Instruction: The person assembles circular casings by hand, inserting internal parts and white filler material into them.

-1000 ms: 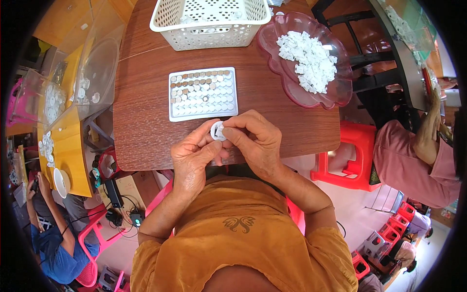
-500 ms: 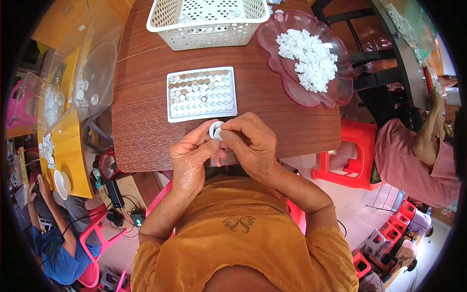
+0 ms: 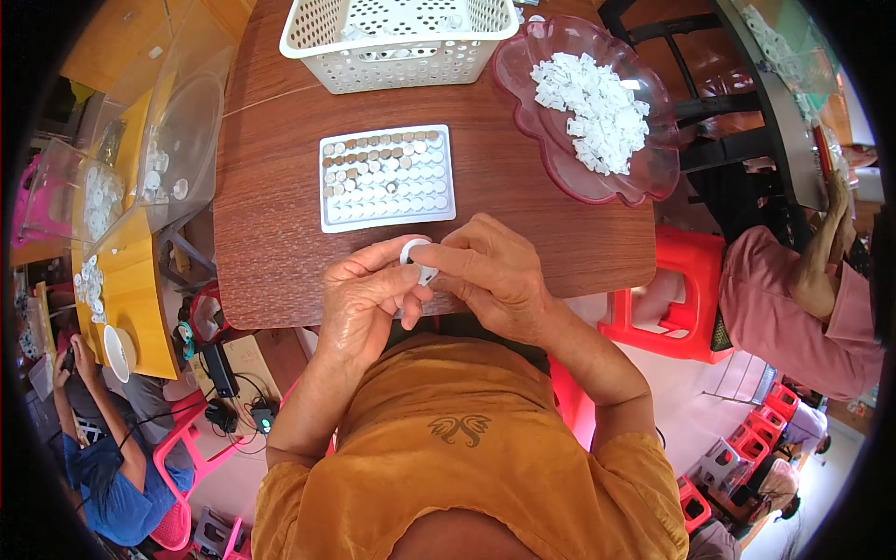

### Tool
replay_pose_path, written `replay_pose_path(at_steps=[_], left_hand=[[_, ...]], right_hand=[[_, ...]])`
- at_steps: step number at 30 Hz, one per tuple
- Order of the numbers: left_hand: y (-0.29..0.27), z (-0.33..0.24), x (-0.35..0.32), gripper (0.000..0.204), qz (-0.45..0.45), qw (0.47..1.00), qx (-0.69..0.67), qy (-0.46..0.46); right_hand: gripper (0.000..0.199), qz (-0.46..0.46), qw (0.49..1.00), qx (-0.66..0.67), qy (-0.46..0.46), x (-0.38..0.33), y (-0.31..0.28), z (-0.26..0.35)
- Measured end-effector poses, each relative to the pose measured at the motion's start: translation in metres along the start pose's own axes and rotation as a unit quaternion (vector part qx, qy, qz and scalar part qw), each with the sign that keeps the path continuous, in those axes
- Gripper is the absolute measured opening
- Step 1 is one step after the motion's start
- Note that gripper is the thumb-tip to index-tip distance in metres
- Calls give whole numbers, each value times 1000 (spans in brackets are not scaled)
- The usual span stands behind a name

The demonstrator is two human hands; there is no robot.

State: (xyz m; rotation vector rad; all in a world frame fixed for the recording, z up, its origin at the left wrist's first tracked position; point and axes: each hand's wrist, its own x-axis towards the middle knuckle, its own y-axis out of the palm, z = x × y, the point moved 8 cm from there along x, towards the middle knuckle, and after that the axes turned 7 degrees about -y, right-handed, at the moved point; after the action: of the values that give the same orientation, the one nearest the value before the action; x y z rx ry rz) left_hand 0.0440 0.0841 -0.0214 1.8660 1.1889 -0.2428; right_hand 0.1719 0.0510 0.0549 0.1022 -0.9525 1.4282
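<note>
Pinching a white ring (image 3: pixel 405 252) between left hand (image 3: pixel 359 294) and right hand (image 3: pixel 506 276), apparently midway through this piece; leaving the tray (image 3: pixel 392 219) part-filled, the bowl (image 3: pixel 660 145) heaped with white pieces (image 3: pixel 593 112).

Left hand (image 3: pixel 359 291) and right hand (image 3: pixel 499 278) partly hide a white piece (image 3: pixel 427 274); a basket (image 3: pixel 401 77) (far rim unseen) is cropped above.

The held piece (image 3: pixel 427 275) looks smooth plastic, the bowl (image 3: pixel 661 126) glossy plastic, the tabletop (image 3: pixel 490 163) wood-grained.
</note>
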Motion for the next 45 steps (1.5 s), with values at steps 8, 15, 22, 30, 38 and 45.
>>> replay_pose_path(at_steps=[8, 15, 22, 30, 38, 45], left_hand=[[5, -1, -1, 29, 0, 999, 33, 36], [6, -2, -4, 35, -4, 989, 118, 86], [6, -6, -6, 37, -18, 977, 175, 120], [6, -4, -6, 36, -16, 974, 190, 122], [5, -2, -5, 36, -19, 976, 182, 120], [4, -1, -4, 36, -17, 975, 182, 128]], right_hand=[[25, 9, 998, -64, -14, 7, -7, 7], [20, 0, 999, -46, 23, 6, -2, -4], [19, 34, 997, -57, 39, 14, 0, 0], [20, 35, 996, -74, 29, 17, 2, 0], [21, 29, 995, -89, 16, 13, 8, -2], [29, 23, 991, -134, 5, 12, 10, 2]])
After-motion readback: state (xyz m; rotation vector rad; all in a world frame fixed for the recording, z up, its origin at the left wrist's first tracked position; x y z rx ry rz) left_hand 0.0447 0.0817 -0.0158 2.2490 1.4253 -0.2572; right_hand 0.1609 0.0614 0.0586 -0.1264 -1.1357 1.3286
